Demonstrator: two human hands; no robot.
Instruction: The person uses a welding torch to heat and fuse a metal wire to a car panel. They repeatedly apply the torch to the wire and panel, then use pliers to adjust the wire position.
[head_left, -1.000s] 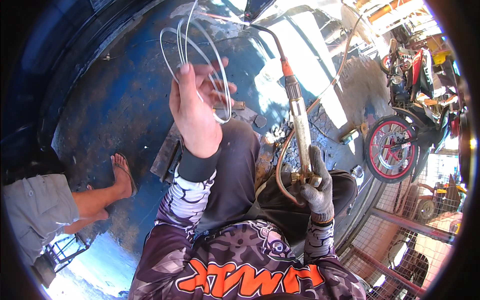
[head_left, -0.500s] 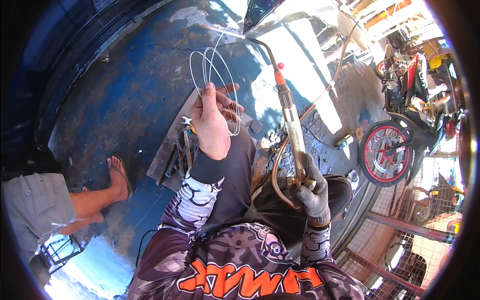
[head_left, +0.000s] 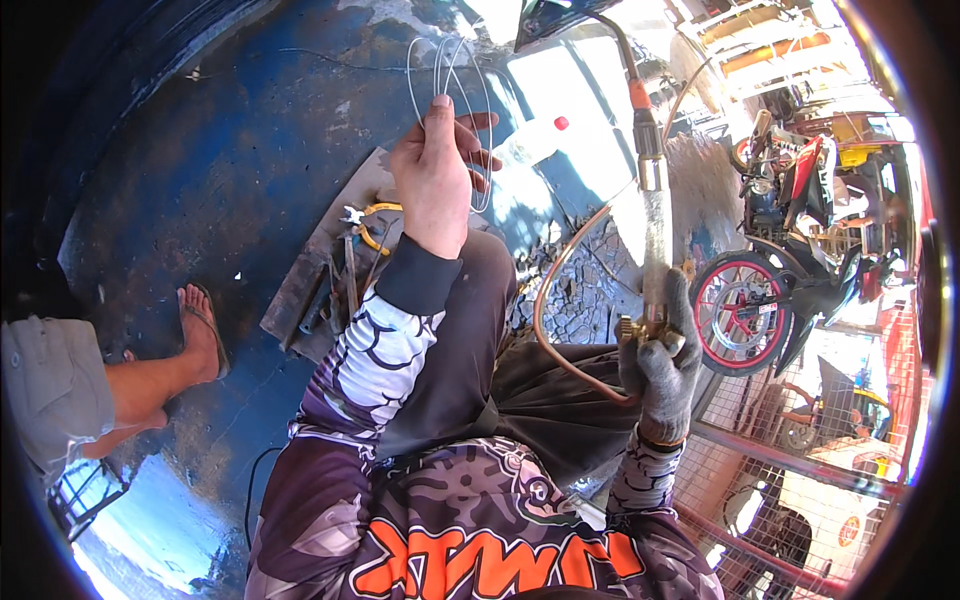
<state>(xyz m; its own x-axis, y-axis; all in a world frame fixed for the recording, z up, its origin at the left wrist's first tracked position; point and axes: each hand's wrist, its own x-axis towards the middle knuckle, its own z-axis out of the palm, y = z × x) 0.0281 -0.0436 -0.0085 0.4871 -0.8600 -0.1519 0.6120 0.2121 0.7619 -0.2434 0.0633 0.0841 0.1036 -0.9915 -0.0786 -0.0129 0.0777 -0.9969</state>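
Wire coil and gas torch held over a blue metal panel

The left hand point(head_left: 435, 180) is pinching a looped coil of thin wire point(head_left: 450, 105) in its fingers point(head_left: 478, 150), raising it before the blue panel point(head_left: 220, 170). The gloved right hand point(head_left: 662, 370) is clenching the brass base of a welding torch point(head_left: 652, 210), upright right of the coil, its copper hose point(head_left: 560, 300) curving below. Pliers point(head_left: 372, 222) are lying under the coil; a sandalled foot point(head_left: 200, 335) is standing lower left.

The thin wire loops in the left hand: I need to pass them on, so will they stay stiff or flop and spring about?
The wire loops look thin yet stand upright above the left hand, so probably springy, not limp. They seem light, pinched by fingertips alone. The loose coils may spread if the grip eases.
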